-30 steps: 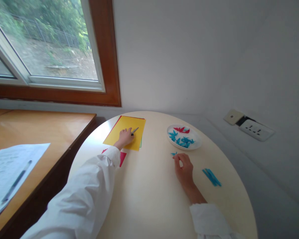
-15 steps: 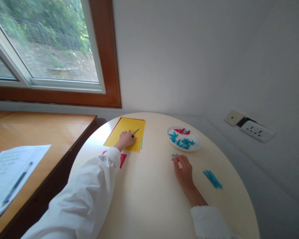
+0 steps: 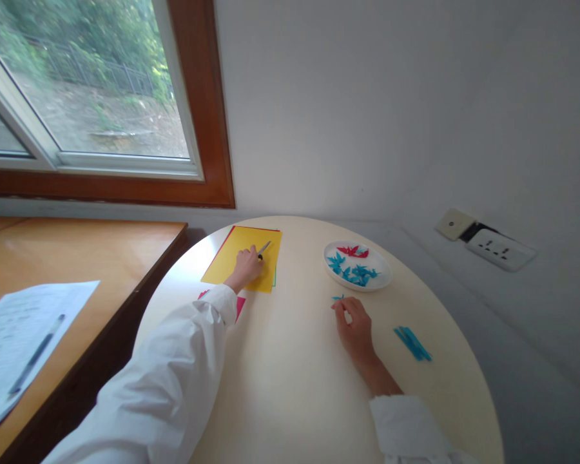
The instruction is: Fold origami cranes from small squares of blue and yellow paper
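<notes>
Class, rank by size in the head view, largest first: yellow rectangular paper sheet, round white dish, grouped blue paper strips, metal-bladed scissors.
Yellow sheet
White dish
Blue strips
Scissors, visible part only; the left hand hides some

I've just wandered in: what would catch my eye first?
Probably the yellow sheet at the back left of the round table, beneath the left hand and a bladed tool. Next, the white plate at back right, holding red and blue shapes; nearer, the right hand has a small blue piece at its fingertips.
</notes>
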`<action>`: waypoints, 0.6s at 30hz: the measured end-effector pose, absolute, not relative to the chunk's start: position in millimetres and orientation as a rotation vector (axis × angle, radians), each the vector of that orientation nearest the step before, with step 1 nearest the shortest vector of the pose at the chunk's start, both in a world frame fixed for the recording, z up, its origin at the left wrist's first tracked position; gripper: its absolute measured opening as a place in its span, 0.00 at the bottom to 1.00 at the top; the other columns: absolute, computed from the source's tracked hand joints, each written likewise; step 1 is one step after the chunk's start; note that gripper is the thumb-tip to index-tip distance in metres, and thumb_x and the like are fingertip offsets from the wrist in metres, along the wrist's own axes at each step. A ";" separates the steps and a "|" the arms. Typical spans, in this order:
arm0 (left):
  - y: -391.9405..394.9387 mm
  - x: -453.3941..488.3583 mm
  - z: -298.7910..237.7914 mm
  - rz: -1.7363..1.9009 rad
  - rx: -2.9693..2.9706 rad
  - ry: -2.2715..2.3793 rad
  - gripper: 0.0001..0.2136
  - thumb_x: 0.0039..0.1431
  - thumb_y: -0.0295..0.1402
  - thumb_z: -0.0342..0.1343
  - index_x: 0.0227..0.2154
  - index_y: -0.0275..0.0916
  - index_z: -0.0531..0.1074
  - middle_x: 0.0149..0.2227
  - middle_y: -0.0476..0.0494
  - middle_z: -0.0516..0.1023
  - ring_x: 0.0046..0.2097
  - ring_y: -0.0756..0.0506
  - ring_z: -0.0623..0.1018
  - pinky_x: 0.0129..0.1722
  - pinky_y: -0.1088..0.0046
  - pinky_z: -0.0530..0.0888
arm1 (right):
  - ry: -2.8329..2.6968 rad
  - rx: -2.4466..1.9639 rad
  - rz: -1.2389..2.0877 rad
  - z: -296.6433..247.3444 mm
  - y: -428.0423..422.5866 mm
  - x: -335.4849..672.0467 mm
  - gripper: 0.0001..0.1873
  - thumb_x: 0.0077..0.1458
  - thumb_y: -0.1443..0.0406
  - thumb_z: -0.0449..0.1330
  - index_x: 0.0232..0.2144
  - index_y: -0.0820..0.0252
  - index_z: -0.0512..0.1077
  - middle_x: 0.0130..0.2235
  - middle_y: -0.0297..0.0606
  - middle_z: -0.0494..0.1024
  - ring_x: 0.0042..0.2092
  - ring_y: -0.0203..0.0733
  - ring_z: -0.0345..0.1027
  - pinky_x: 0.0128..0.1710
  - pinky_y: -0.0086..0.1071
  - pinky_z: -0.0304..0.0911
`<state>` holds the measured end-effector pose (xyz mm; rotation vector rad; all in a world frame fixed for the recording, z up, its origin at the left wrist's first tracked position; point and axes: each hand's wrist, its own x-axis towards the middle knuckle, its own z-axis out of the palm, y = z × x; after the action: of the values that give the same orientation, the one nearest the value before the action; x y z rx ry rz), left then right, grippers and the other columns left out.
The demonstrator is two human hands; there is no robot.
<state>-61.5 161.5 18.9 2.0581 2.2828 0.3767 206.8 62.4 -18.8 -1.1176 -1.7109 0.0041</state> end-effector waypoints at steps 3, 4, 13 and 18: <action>166.0 -40.4 23.4 0.415 2.059 2.283 0.16 0.60 0.37 0.52 0.48 0.35 0.66 0.48 0.39 0.70 0.45 0.44 0.73 0.43 0.60 0.73 | -1.725 -1.111 0.016 -19.3 62.8 206.6 0.13 0.56 0.66 0.51 0.21 0.57 0.66 0.24 0.35 0.70 0.29 0.39 0.64 0.31 0.34 0.62; 167.8 -30.7 23.6 0.427 2.055 2.289 0.16 0.60 0.38 0.51 0.48 0.35 0.66 0.47 0.40 0.71 0.45 0.44 0.73 0.43 0.60 0.72 | -1.728 -1.109 0.020 -19.7 63.0 206.7 0.12 0.56 0.66 0.51 0.21 0.57 0.67 0.24 0.35 0.70 0.30 0.39 0.64 0.31 0.34 0.62; 182.1 35.6 7.0 0.533 2.023 2.358 0.28 0.58 0.36 0.49 0.57 0.23 0.55 0.44 0.23 0.72 0.49 0.33 0.69 0.45 0.57 0.63 | -1.749 -1.136 0.033 -22.6 64.3 210.0 0.13 0.56 0.66 0.51 0.21 0.58 0.67 0.24 0.34 0.70 0.29 0.39 0.64 0.29 0.33 0.60; 188.3 47.7 0.1 0.537 2.027 2.406 0.26 0.59 0.31 0.45 0.59 0.23 0.52 0.45 0.23 0.71 0.49 0.34 0.68 0.46 0.56 0.62 | -1.760 -1.124 0.039 -23.8 66.2 209.3 0.13 0.56 0.67 0.51 0.21 0.58 0.67 0.23 0.34 0.70 0.29 0.39 0.64 0.29 0.32 0.60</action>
<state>47.7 188.3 0.1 2.0268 2.4058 0.5373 209.3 66.2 -23.8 -1.1241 -1.7596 0.0392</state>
